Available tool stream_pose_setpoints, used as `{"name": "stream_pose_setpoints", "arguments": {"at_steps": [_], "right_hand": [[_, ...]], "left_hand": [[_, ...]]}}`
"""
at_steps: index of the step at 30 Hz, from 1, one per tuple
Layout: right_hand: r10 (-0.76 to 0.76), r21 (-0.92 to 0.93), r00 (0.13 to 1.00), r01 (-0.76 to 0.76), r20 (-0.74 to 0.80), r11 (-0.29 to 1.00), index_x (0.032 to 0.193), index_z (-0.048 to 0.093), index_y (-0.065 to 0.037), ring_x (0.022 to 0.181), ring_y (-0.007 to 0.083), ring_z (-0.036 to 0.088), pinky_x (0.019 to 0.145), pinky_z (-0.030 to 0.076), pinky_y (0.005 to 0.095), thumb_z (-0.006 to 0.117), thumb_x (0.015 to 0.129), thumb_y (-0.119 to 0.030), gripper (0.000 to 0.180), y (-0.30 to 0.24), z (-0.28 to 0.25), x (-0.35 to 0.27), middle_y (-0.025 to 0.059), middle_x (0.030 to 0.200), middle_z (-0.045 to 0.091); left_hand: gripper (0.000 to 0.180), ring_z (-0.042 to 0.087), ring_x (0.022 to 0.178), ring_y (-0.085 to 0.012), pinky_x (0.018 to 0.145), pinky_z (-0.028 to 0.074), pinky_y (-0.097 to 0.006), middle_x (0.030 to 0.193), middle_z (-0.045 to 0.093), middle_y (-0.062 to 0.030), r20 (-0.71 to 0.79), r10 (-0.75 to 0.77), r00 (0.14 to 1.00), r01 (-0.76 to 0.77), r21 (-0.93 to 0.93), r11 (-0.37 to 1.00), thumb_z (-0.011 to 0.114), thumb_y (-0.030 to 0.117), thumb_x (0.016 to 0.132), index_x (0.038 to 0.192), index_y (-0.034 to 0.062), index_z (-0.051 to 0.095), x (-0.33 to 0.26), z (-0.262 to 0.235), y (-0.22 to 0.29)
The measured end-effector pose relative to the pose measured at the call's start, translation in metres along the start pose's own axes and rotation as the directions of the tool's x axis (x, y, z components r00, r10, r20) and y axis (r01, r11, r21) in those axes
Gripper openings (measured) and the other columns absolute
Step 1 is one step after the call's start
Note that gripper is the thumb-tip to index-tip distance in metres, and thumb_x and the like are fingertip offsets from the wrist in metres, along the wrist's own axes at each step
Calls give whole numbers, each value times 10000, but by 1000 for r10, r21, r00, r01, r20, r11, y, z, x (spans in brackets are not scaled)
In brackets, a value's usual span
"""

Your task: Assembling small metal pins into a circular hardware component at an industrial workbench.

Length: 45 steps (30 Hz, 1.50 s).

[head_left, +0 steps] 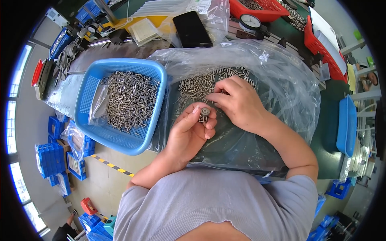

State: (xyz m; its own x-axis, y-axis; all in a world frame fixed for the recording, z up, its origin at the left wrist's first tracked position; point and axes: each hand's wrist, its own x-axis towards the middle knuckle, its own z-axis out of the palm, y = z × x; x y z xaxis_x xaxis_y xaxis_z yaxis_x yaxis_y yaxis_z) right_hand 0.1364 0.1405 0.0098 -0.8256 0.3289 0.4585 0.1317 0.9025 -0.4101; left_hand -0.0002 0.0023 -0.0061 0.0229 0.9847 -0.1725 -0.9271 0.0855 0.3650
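My left hand (185, 134) is closed around a small round grey metal piece (205, 112) with a ringed top. A few slim metal pins show just under it, between my fingers. Just beyond, my right hand (238, 103) has its fingers bent and thumb and fingertips together at the near edge of a heap of small metal pins (196, 89). Whether a pin is pinched there is too small to make out. The heap lies on a clear plastic sheet (277, 90) spread over the dark green table (327, 134).
Left of my hands stands a blue basket (157, 116) holding many pins and a clear bag (99, 105). Behind lie a black phone (193, 30), a dial gauge (250, 22) and a red basket (267, 13). A blue tray (346, 126) sits at the right edge.
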Motion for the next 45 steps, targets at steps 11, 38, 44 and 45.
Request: {"name": "stream_pose_setpoints", "arguments": {"at_steps": [11, 38, 44, 45], "right_hand": [[-95, -118, 992, 104, 77, 988, 792, 612, -79, 717, 235, 526, 645, 440, 359, 691, 649, -62, 165, 7, -8, -7, 40, 758, 537], [201, 618, 954, -299, 225, 727, 875, 610, -38, 827, 137, 554, 739, 442, 261, 700, 754, -31, 151, -18, -14, -3, 29, 899, 550], [209, 557, 958, -285, 197, 780, 873, 630, -44, 833, 161, 551, 732, 439, 282, 715, 731, -42, 166, -16, -20, -2, 31, 889, 550], [207, 556, 958, -283, 197, 782, 873, 630, -44, 833, 161, 551, 732, 439, 282, 715, 731, -42, 166, -17, -22, -2, 31, 889, 550]], "left_hand": [[226, 477, 777, -161, 631, 391, -276, 964, 532, -115, -10, -19, 1000, 19, -14, 1000, 445, 225, 971, 1040, 25, 525, -1, -1, 0], [212, 484, 693, -91, 570, 385, -229, 854, 564, -36, -65, -111, 992, 118, 122, 985, 590, 245, 917, 1012, 60, 552, -2, 4, 1], [248, 497, 699, -99, 575, 404, -232, 854, 568, -41, -81, -98, 992, 109, 153, 982, 580, 284, 921, 1014, 54, 562, -1, 5, -1], [251, 503, 706, -102, 583, 412, -236, 859, 572, -42, -97, -87, 991, 103, 172, 980, 576, 283, 923, 1020, 52, 563, -2, 5, -2]]}}
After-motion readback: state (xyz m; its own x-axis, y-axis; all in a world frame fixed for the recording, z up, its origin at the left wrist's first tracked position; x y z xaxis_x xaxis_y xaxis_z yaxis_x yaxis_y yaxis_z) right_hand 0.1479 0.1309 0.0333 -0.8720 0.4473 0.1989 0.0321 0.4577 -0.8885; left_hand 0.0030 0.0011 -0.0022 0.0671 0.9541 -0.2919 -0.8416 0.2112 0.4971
